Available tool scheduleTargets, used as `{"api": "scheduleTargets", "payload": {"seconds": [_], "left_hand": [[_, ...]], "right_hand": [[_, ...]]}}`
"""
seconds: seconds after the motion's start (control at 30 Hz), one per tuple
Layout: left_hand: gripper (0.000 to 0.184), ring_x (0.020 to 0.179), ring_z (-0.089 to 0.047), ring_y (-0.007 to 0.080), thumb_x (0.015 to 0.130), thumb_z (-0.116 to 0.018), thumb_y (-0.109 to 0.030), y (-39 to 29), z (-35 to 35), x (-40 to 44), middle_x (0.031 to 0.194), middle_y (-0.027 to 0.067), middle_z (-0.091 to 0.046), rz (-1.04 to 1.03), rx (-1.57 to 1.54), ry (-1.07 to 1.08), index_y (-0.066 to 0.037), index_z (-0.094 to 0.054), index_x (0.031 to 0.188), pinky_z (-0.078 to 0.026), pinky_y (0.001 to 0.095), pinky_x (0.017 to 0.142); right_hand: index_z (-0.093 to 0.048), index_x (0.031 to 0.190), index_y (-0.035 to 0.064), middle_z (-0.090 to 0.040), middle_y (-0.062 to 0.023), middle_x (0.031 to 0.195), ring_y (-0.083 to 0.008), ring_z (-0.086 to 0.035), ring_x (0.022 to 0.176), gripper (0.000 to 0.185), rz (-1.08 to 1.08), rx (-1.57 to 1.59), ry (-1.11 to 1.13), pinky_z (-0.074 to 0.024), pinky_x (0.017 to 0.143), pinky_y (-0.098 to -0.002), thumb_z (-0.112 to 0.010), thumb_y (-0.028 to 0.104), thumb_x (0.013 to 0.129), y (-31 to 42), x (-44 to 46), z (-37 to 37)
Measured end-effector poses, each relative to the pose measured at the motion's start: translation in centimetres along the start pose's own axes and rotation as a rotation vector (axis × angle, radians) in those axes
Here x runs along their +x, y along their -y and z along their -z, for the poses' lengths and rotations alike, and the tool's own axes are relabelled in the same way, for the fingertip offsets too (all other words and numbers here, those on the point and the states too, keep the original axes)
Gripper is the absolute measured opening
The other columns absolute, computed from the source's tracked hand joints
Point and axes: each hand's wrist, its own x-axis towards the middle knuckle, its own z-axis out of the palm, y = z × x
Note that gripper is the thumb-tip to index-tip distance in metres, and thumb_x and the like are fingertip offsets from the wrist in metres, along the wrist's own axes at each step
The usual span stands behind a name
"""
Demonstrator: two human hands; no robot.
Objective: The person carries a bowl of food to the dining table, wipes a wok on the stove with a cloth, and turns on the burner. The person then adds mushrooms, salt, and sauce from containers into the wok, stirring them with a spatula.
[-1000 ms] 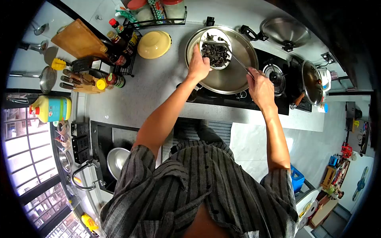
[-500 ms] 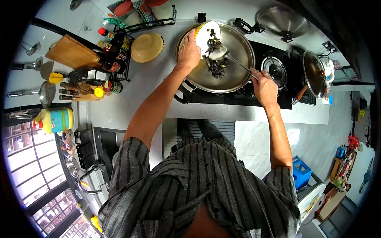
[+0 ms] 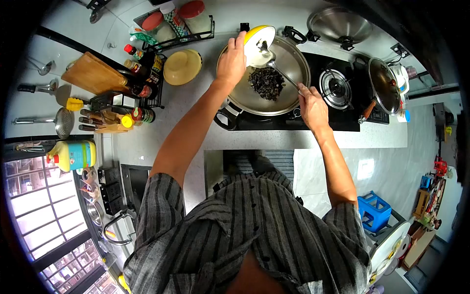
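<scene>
My left hand (image 3: pixel 231 61) grips the rim of a yellow bowl (image 3: pixel 259 35) with a white inside, tilted over the left part of a wide steel wok (image 3: pixel 296 63). My right hand (image 3: pixel 313 108) is closed round the handle of a metal spatula (image 3: pixel 286 77), whose head is at the bowl's mouth. A few dark pieces cling inside the bowl. Below it, a heap of dark chopped food (image 3: pixel 267 84), its kind unclear, lies on the wok's bottom. The wok stands on the left side of a black gas stove.
A gas burner (image 3: pixel 335 88) and a lidded pan (image 3: pixel 385 85) are right of the wok. Left of it are an upturned yellowish bowl (image 3: pixel 182 67), a rack of bottles (image 3: pixel 142 73) and a knife block (image 3: pixel 107 121). A steel lid (image 3: pixel 340 24) hangs on the wall.
More dark food has dropped from the bowl into the wok, making a larger heap. The spatula head has moved up and left against the bowl, which holds only a few pieces.
</scene>
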Motion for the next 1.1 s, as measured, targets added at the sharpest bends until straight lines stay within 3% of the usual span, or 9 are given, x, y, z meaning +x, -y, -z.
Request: {"api": "scheduleTargets", "payload": {"seconds": [0.2, 0.3, 0.5, 0.63, 0.7, 0.77, 0.83, 0.93, 1.1], "left_hand": [[0.057, 0.082, -0.07, 0.0413, 0.092, -0.057, -0.007, 0.7, -0.8, -0.9, 0.123, 0.0219, -0.055, -0.03, 0.021, -0.022, -0.007, -0.038, 0.146, -0.06, 0.0458, 0.074], [0.061, 0.088, -0.066, 0.0473, 0.091, -0.055, -0.008, 0.9, -1.3, -1.1, 0.125, 0.0224, -0.055, -0.006, -0.047, -0.007, -0.011, -0.034, 0.148, -0.056, 0.0555, 0.08], [0.054, 0.086, -0.069, 0.0426, 0.091, -0.054, -0.006, 1.3, -1.0, -1.1, 0.121, 0.0206, -0.057, 0.016, -0.025, -0.064, -0.008, -0.041, 0.143, -0.059, 0.0494, 0.076], [0.054, 0.098, -0.066, 0.0465, 0.089, -0.054, -0.008, 3.7, -0.5, -1.3, 0.126, 0.0245, -0.057, 0.192, -0.196, -0.145, -0.008, -0.04, 0.141, -0.053, 0.0537, 0.088], [0.05, 0.101, -0.068, 0.0418, 0.092, -0.05, -0.007, 6.0, -0.1, -2.3, 0.127, 0.0266, -0.059, 0.416, -0.564, -0.06, 0.0, -0.037, 0.139, -0.056, 0.0493, 0.09], [0.053, 0.104, -0.069, 0.0351, 0.093, -0.045, -0.004, 6.7, 2.1, -4.5, 0.134, 0.0246, -0.056, 0.736, -1.296, -0.003, 0.001, -0.035, 0.145, -0.064, 0.0361, 0.08], [0.05, 0.103, -0.07, 0.0325, 0.096, -0.042, -0.004, 7.8, 5.0, -8.1, 0.134, 0.0226, -0.056, 0.683, -1.411, 0.038, 0.002, -0.035, 0.145, -0.064, 0.0339, 0.08], [0.047, 0.107, -0.067, 0.032, 0.097, -0.041, -0.008, 9.7, 7.1, -14.6, 0.131, 0.0214, -0.058, 0.87, -1.61, -0.049, 0.001, -0.036, 0.144, -0.062, 0.0375, 0.088], [0.054, 0.113, -0.065, 0.032, 0.097, -0.045, -0.012, 6.1, 14.1, -25.7, 0.136, 0.0179, -0.056, 0.936, -1.384, -0.528, -0.004, -0.033, 0.149, -0.061, 0.041, 0.088]], "right_hand": [[-0.066, 0.127, 0.0109, -0.066, -0.0177, 0.107, -0.0368, -0.067, 0.094, 0.032, -0.026, 0.008, 0.009, -0.056, 0.08, -0.0452, -0.061, 0.014, 0.095, 1.6, -1.2, 2.6], [-0.065, 0.127, 0.0119, -0.065, -0.0161, 0.104, -0.0363, -0.067, 0.091, 0.032, 0.008, -0.01, -0.068, -0.0555, 0.078, -0.046, -0.061, 0.014, 0.095, 1.3, -0.4, 1.4], [-0.067, 0.122, 0.0112, -0.067, -0.0172, 0.104, -0.0364, -0.068, 0.095, 0.029, -0.019, -0.046, 0.09, -0.0558, 0.081, -0.0452, -0.062, 0.013, 0.093, 0.8, -1.9, 1.8], [-0.067, 0.121, 0.0093, -0.068, -0.0185, 0.105, -0.038, -0.067, 0.095, 0.03, -0.103, 0.026, 0.171, -0.0548, 0.082, -0.0449, -0.064, 0.011, 0.091, 0.0, -3.9, 4.7], [-0.067, 0.122, 0.0068, -0.067, -0.0212, 0.111, -0.0404, -0.066, 0.097, 0.032, -0.11, 0.154, 0.14, -0.0535, 0.084, -0.0454, -0.065, 0.009, 0.09, -1.4, -4.6, 5.2], [-0.066, 0.124, 0.0032, -0.071, -0.0166, 0.111, -0.0295, -0.07, 0.094, 0.031, -0.185, 0.334, 0.177, -0.0536, 0.085, -0.0369, -0.064, 0.011, 0.095, -2.6, -5.1, 4.9], [-0.064, 0.128, 0.0001, -0.071, -0.0072, 0.106, -0.0137, -0.064, 0.091, 0.031, -0.314, 0.695, 0.265, -0.0508, 0.083, -0.0287, -0.063, 0.012, 0.099, -3.2, -5.1, 4.2], [-0.061, 0.133, 0.0006, -0.066, -0.0014, 0.103, -0.0082, -0.056, 0.093, 0.034, -0.402, 0.923, 0.333, -0.0462, 0.087, -0.0238, -0.061, 0.01, 0.101, 0.3, -4.5, 4.1], [-0.058, 0.135, 0.0013, -0.067, -0.0114, 0.116, -0.0178, -0.062, 0.104, 0.038, 0.04, 0.892, 0.297, -0.0476, 0.093, -0.0296, -0.056, 0.003, 0.097, 9.4, -3.8, 0.6]]}}
